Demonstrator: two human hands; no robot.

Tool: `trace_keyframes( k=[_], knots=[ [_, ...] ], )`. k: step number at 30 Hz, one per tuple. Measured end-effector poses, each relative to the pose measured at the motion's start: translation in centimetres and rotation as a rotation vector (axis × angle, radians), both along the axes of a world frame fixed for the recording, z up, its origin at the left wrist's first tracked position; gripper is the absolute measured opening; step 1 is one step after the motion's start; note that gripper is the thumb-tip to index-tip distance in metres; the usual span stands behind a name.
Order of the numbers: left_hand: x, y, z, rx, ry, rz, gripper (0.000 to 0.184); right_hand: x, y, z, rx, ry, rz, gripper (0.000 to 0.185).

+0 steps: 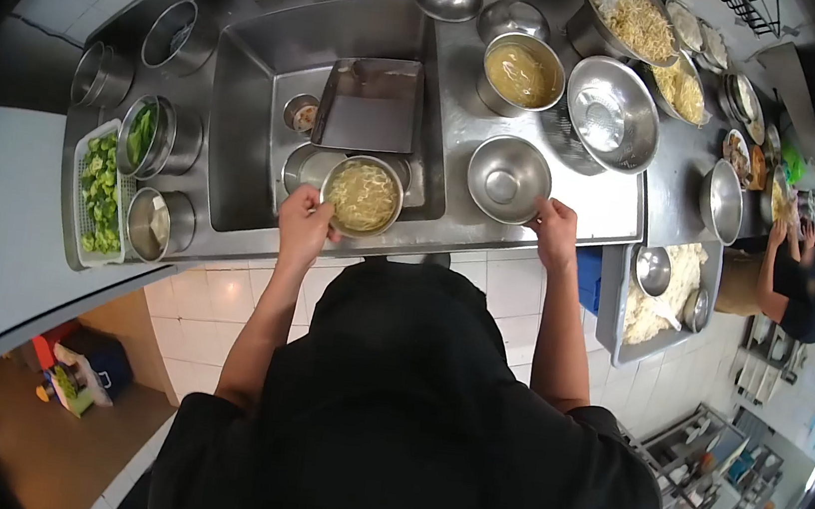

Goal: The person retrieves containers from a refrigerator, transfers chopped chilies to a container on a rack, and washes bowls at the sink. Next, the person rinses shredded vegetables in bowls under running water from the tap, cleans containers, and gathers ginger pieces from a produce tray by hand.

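Note:
My left hand [304,227] is closed on the rim of a round metal bowl [395,215] at the sink's front edge. Pale yellow strands [361,196], perhaps bean sprouts, fill this bowl. On the counter to the right sits a second metal bowl [509,178] with nothing visible inside. My right hand [555,233] pinches its near right rim. Behind that bowl stands a metal pot [559,89] of yellowish liquid with pale strands, and beside it a perforated metal colander [612,114].
The sink [240,135] holds a rectangular metal tray [368,104] and small containers. Chopped greens fill a white basket [99,194] at left. More sprouts are in a big bowl [630,19] at back right. A grey tub [663,304] holds white food. Another person [806,285] works at far right.

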State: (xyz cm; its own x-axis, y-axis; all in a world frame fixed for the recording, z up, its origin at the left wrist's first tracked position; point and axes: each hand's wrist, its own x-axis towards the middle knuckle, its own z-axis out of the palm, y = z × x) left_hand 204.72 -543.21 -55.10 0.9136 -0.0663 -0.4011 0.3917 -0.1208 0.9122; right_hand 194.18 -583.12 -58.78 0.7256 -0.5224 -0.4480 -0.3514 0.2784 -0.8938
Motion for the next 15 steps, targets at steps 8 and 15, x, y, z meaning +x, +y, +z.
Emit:
trace_keyframes(
  k=[8, 15],
  knots=[
    [8.4, 0.1, -0.9, -0.003, 0.026, -0.171, 0.013, 1.0, 7.8, 8.0, -0.798, 0.250, 0.127, 0.032],
    [10.0, 2.2, -0.1, -0.015, 0.028, -0.208, 0.016, 10.7, 20.0, 7.6, -0.568, -0.037, 0.539, 0.027]
  ],
)
